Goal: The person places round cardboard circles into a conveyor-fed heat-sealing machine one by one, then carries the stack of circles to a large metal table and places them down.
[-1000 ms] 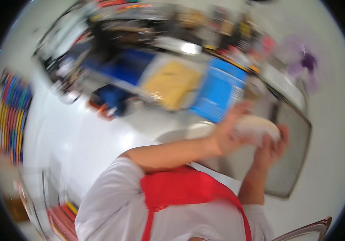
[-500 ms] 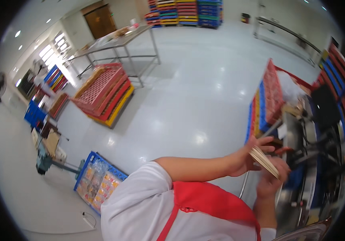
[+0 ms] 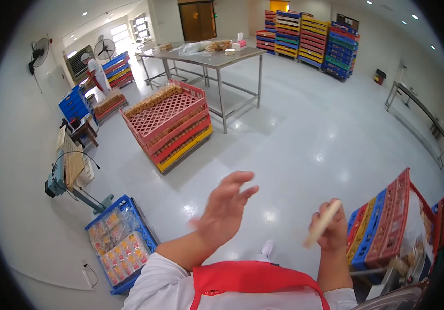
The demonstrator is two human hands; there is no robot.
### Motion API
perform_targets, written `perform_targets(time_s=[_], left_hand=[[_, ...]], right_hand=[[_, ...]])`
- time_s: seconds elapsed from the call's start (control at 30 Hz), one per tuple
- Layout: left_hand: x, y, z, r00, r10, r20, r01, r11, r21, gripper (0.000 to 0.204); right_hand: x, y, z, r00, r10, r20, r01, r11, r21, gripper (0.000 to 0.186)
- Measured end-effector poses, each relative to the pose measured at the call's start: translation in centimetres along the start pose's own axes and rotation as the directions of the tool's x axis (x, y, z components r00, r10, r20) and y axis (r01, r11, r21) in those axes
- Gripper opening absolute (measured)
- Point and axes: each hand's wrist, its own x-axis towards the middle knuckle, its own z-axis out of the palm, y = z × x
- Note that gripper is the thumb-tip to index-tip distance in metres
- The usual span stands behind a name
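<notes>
My right hand is closed around a narrow pale beige bundle of thin flat pieces, held up at a slant over the floor. Its exact kind cannot be made out. To the left, my left hand is raised with fingers apart, slightly smeared by motion, and holds nothing. The two hands are well apart. Below the left hand, to its left, a blue crate holds clear packs with orange and red labels.
Stacked red and yellow crates with baked goods stand ahead left, near a steel table. More coloured crates stand at right. A green-grey machine is by the left wall. A co-worker stands far left.
My view has swung left, away from the machine and crates at right. My left hand has come off the beige bundle and moved left; the right hand keeps it.
</notes>
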Motion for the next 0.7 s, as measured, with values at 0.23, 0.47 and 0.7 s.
perform_targets(time_s=[0.23, 0.47, 0.7], left_hand=[[12.3, -7.9, -3.1, 0.783, -0.623, -0.001, 0.619, 0.778, 0.108, 0.057], [22.9, -17.5, -14.0, 0.763, -0.556, 0.331, 0.394, 0.805, 0.444, 0.060], [36.0, -26.1, -29.6, 0.690, -0.535, 0.488, 0.281, 0.819, 0.500, 0.064]], right_hand=[[19.2, -0.7, -7.9, 0.959, 0.067, 0.275, -0.196, 0.859, 0.473, 0.023], [40.6, 0.4, -11.3, 0.918, 0.378, 0.116, -0.396, 0.872, 0.289, 0.030], [61.7, 3.9, -21.2, 0.954, 0.289, -0.079, -0.286, 0.957, 0.045, 0.040]])
